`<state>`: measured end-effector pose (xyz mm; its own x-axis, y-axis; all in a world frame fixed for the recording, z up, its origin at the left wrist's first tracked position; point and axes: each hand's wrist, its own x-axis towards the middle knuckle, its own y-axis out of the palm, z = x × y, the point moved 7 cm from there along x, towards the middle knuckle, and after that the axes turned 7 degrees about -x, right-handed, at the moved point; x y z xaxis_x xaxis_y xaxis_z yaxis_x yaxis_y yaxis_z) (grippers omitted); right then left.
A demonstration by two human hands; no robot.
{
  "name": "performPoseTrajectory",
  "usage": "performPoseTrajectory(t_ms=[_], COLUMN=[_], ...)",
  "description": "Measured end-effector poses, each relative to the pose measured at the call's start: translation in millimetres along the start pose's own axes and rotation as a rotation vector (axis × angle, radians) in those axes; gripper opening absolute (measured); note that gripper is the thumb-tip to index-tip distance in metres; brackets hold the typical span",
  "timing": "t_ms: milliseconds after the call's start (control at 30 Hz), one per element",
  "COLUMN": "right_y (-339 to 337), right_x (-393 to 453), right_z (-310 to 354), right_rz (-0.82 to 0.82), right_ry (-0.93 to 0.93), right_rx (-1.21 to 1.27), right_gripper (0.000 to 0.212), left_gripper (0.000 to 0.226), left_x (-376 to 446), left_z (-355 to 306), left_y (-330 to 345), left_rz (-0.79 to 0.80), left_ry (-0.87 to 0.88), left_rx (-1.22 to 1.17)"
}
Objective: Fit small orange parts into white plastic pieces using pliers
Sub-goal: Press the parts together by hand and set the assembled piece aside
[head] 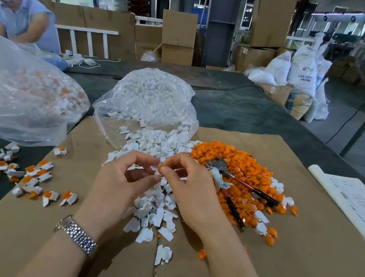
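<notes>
Pinched between the tips of both hands, one small orange part (pixel 160 168) sits just above the spill of white pieces, roughly midway between the two wrists. The right hand (pixel 189 187) closes its thumb and forefinger on the orange part from the right side; the left hand (pixel 122 176) meets it from the left, its thumb and forefinger curled around what looks like a white piece (pixel 156 170), though most of that piece is hidden by the fingertips, so how far the two are seated cannot be told.

The pliers (pixel 236 183) lie untouched on the orange pile (pixel 240 165), just to the right of the right hand. Their metal head points up and to the left, toward the white pile (pixel 158 144), and the two red and black handles splay away toward the lower right. The long axis therefore runs diagonally away from the person's right hand, whose knuckles are close beside the head end. That hand is plainly the nearer one; the left would have to cross over the work to reach the tool.

Judging from this, the pressing step has not begun, and the right hand would have to let go of the orange part and reach rightward past the head to the handles.

Finished pieces (pixel 32 176) lie scattered on the cardboard (pixel 300 267) at the left, well apart from the hands.
</notes>
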<state>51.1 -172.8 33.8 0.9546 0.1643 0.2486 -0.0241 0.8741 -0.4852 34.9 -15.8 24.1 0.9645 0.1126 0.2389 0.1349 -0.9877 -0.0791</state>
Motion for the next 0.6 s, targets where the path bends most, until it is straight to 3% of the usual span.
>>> performPoseTrajectory(t_ms=[100, 200, 333, 400, 600], right_y=[-1, -3, -4, -4, -5], right_x=[-1, -3, -4, -4, -3], right_z=[2, 5, 8, 7, 0], right_rz=[-0.027, -0.014, -0.007, -0.017, -0.051], right_ry=[-0.015, -0.045, -0.073, -0.072, -0.001], right_rx=[0.010, 0.041, 0.042, 0.035, 0.118], right_gripper=[0.004, 0.004, 0.004, 0.003, 0.002], left_gripper=[0.026, 0.038, 0.044, 0.035, 0.039], left_x=[-1, 0, 0, 0, 1], left_z=[2, 6, 20, 22, 16], left_y=[-1, -2, 8, 12, 8], left_rz=[0.018, 0.057, 0.148, 0.189, 0.092], left_ry=[-0.040, -0.103, -0.259, -0.266, -0.194], left_rx=[-0.018, -0.101, -0.400, -0.420, -0.437])
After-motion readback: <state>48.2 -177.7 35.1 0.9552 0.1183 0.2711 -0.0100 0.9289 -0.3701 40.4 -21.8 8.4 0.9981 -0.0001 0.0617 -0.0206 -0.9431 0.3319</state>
